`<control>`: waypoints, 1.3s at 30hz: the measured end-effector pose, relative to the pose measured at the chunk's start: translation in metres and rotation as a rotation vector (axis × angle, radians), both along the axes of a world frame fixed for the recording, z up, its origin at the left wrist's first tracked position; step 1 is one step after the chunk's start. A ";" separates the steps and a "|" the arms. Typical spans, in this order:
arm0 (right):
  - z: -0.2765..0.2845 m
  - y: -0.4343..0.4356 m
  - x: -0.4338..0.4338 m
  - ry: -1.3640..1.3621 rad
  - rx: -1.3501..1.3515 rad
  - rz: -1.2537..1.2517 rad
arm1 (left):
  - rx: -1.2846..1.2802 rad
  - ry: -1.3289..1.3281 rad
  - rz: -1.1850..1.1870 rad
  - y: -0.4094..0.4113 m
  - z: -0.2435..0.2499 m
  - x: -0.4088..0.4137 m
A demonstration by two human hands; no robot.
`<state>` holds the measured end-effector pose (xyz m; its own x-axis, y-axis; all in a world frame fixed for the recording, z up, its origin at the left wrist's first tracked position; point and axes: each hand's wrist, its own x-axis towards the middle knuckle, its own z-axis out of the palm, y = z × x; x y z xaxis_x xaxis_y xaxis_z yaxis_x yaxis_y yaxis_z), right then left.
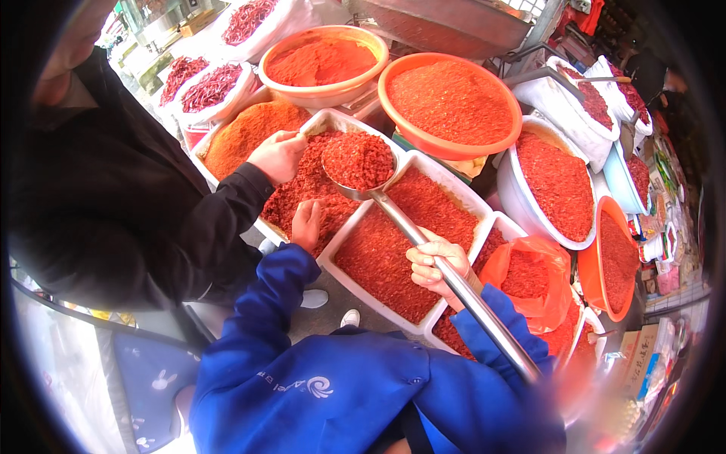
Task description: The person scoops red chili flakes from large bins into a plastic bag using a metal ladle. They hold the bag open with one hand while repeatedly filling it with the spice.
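Observation:
My right hand grips the steel handle of a large ladle. The ladle's bowl is heaped with coarse red chili flakes and sits over a white tray of darker red chili flakes. At that tray's near side is my left hand, its fingers curled together over the flakes. Whether it pinches anything is hidden. From the left, a co-worker's hand in a black sleeve reaches over the same tray, its fingers drawn together near the ladle bowl.
A second white tray of chili flakes adjoins the first. Behind stand an orange basin of flakes and a basin of fine red powder. An open red plastic bag lies right. A person in black stands close on the left.

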<state>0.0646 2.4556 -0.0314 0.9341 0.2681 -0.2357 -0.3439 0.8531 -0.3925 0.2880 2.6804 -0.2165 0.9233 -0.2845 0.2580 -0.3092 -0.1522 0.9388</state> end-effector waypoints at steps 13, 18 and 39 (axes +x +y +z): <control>0.003 0.003 -0.007 0.012 0.039 0.019 | 0.356 -0.475 0.136 0.027 -0.012 -0.036; 0.001 0.001 -0.008 0.020 0.038 0.064 | 0.366 -0.471 0.163 0.024 -0.003 -0.038; -0.007 0.005 -0.002 0.010 0.077 0.062 | 0.356 -0.451 0.225 0.023 -0.011 -0.039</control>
